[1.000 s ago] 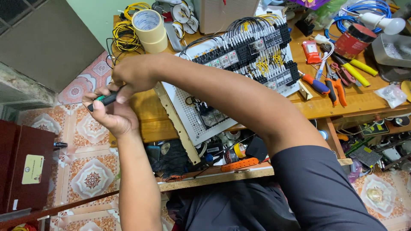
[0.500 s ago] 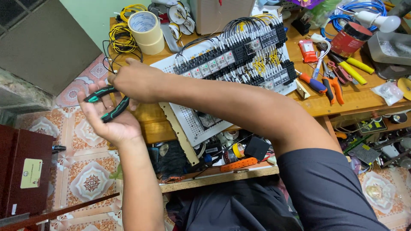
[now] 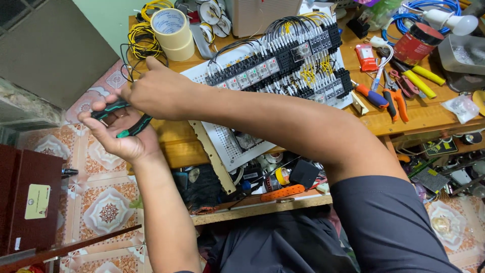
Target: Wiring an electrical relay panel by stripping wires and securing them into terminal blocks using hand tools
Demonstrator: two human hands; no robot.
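Green-handled pliers (image 3: pixel 124 120) sit off the counter's (image 3: pixel 389 121) left edge, above the tiled floor (image 3: pixel 108 210). The left hand (image 3: pixel 121 136) curls around the handles; the right hand (image 3: pixel 151 93) is closed over the tool head, pinching there. Just beside lies a wired white panel (image 3: pixel 283 65). Tape rolls (image 3: pixel 174 33), yellow wire and scattered hand tools crowd the counter. A maroon box (image 3: pixel 25 197) bearing a pale rectangular label stands lower left.

Green-and-black rubbery-grip pliers (image 3: pixel 123 119), matt. Varnished wooden desk (image 3: pixel 399 121), smooth sheen. Cream paper masking-tape roll (image 3: pixel 173 28), matt. White perforated metal panel (image 3: pixel 230 146), painted. Glossy patterned floor tiles (image 3: pixel 106 210).
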